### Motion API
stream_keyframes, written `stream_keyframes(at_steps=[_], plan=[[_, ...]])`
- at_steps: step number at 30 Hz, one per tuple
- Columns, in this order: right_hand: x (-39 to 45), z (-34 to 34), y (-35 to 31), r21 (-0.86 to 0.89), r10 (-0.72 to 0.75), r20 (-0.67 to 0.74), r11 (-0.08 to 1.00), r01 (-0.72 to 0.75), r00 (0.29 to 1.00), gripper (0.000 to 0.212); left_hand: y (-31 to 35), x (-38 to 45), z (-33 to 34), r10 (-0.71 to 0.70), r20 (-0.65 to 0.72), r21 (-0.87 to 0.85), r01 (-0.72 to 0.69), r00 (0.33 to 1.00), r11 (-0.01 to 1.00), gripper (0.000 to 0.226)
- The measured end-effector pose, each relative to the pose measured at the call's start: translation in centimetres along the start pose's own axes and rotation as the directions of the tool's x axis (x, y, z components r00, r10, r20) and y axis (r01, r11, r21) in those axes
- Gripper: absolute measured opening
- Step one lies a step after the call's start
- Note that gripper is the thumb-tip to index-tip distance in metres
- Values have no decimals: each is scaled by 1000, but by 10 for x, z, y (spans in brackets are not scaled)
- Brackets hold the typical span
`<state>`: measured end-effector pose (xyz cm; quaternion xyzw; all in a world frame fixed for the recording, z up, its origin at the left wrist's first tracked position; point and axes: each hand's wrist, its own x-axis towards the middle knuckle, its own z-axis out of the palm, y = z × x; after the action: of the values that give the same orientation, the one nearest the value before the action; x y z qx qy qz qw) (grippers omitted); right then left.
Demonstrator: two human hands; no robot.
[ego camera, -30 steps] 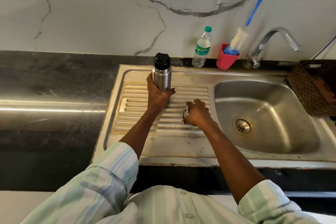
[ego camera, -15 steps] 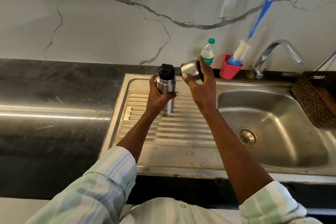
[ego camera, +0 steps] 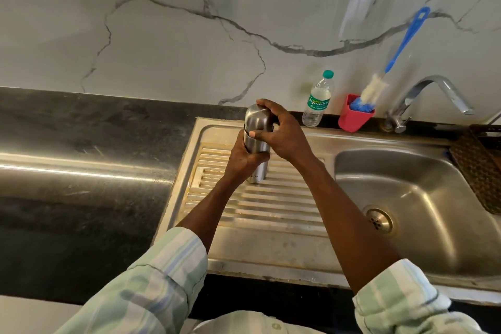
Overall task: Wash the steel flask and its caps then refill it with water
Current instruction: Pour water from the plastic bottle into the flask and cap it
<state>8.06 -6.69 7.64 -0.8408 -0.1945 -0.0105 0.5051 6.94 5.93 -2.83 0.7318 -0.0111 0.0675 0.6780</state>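
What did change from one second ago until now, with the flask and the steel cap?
The right hand picked the steel cap up from the draining board, carried it up and set it over the flask's black inner cap, which it now covers. Its fingers grip the cap on top. The left hand held the flask upright on the board throughout. Water bottle, red cup and brush stayed put.

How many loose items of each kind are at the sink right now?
Steel flask: 1
Steel outer cap: 1
Plastic water bottle: 1
Red holder cup: 1
Bottle brush: 1
Wicker basket: 1
Total: 6
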Motion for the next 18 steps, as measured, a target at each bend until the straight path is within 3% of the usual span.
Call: stream_keyframes(at_steps=[5,7,10,13,16,18], plan=[[6,-25,1,200,82,208,972,-124,975,67,2,-1,0,19,5,16,-19,1000,1000,68],[8,-25,3,162,94,144,980,-117,985,67,1,-1,1,25,0,21,-25,1000,999,69],[6,-16,4,27,107,29,994,-108,994,85,-2,0,1,25,-9,17,-25,1000,1000,67],[4,-15,4,39,110,96,993,-114,989,95,-2,0,1,25,-9,21,-25,1000,999,64],[6,-18,0,184,95,178,975,-128,979,73,-3,1,2,9,-12,35,-9,1000,999,67],[7,-15,-1,129,96,85,986,-107,992,65,-5,2,1,-5,-10,30,6,1000,1000,69]])
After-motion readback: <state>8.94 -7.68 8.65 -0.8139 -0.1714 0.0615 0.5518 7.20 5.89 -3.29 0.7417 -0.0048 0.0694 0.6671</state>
